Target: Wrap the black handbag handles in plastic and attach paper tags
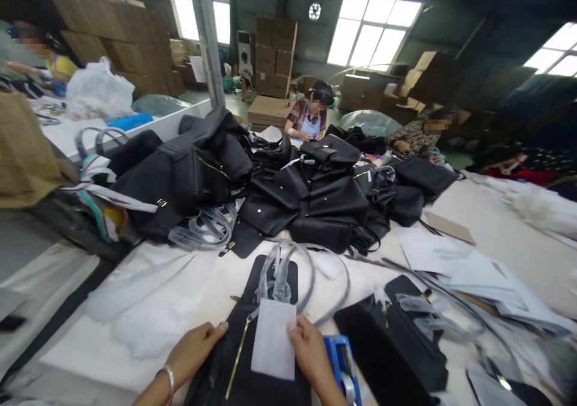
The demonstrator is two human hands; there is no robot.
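A black bag (pixel 238 340) with a gold zipper lies on the worktable in front of me, its handles (pixel 276 277) wrapped in clear plastic. On its front rests a white rectangular sheet (pixel 273 340), possibly thin foam. My right hand (pixel 311 349) pinches this sheet at its right edge, thumb on top. At the bag's left edge, my left hand (pixel 195 351) is closed with its fingers bent around the side; the fingertips are partly hidden. Just right of my right hand stands a blue tape dispenser (pixel 342 367).
A heap of black bags (pixel 311 196) covers the table's far side. Another black bag (pixel 392 346) lies at right, near white sheets (pixel 469 274). White foam sheets (pixel 148 310) lie at left. Co-workers (pixel 311 115) sit beyond the heap; a metal post (pixel 208 45) rises behind.
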